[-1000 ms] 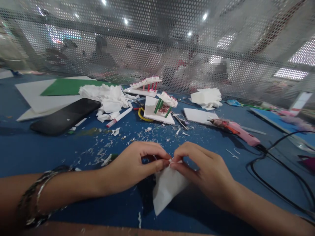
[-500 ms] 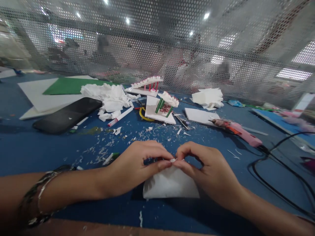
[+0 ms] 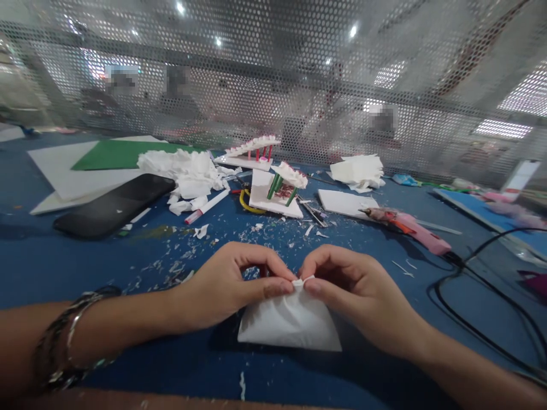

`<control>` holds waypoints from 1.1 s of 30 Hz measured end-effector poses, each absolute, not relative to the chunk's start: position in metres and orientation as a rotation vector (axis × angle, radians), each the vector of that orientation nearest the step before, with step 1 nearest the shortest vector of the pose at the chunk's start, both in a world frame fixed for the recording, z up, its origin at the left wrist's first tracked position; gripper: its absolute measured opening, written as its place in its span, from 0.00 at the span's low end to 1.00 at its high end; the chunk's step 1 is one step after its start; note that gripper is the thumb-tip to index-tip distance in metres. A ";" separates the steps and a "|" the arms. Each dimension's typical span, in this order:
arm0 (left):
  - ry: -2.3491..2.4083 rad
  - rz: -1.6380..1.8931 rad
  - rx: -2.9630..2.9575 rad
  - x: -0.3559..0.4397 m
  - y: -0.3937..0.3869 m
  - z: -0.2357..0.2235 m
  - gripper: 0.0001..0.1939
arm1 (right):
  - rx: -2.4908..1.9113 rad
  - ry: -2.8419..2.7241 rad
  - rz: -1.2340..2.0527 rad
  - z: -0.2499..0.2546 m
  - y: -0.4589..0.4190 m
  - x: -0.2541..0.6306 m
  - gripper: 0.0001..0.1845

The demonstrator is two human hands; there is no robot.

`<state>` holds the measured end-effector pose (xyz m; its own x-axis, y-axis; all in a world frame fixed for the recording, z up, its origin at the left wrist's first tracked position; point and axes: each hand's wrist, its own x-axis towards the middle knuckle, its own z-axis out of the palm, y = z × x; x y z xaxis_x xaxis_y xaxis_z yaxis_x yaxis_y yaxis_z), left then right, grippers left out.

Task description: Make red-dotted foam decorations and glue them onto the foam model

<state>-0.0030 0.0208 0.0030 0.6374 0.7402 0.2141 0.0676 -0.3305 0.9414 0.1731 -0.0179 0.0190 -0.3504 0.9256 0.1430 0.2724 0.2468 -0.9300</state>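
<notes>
My left hand [image 3: 233, 282] and my right hand [image 3: 348, 285] meet over the blue table [image 3: 64, 262], both pinching the top edge of a white piece of tissue paper [image 3: 290, 324]. The paper hangs down from my fingertips as a wide sheet and rests near the table. Thumb and forefinger of each hand press together on the paper's rolled top. A metal bracelet [image 3: 68, 336] sits on my left wrist.
A black phone [image 3: 113, 205] lies at left, by white and green sheets [image 3: 115, 154]. Crumpled tissue [image 3: 183, 168], a small model on green sticks [image 3: 280, 191], a model on pink sticks [image 3: 252, 151], a pink glue gun [image 3: 410, 228] with black cable [image 3: 470, 290], and paper scraps lie beyond.
The paper hung as a narrow tilted piece, then spread into a wide sheet. My fingers have kept pinching its top, shifting slightly.
</notes>
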 end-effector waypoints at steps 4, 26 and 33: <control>0.635 0.796 1.698 -0.002 0.018 0.004 0.02 | -1.085 -1.725 1.232 0.019 -0.019 0.172 0.03; 0.666 1.019 1.936 0.000 0.009 0.002 0.05 | -0.984 -2.030 0.285 0.014 -0.029 0.169 0.06; 0.590 1.087 2.072 -0.001 0.006 0.004 0.05 | -0.943 -2.043 0.232 0.012 -0.030 0.168 0.06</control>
<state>-0.0008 0.0056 0.0044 0.5411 0.6665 0.5128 0.0663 -0.6417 0.7641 0.1677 -0.0305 0.0124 -0.3526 0.6955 0.6260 0.5373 0.6982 -0.4731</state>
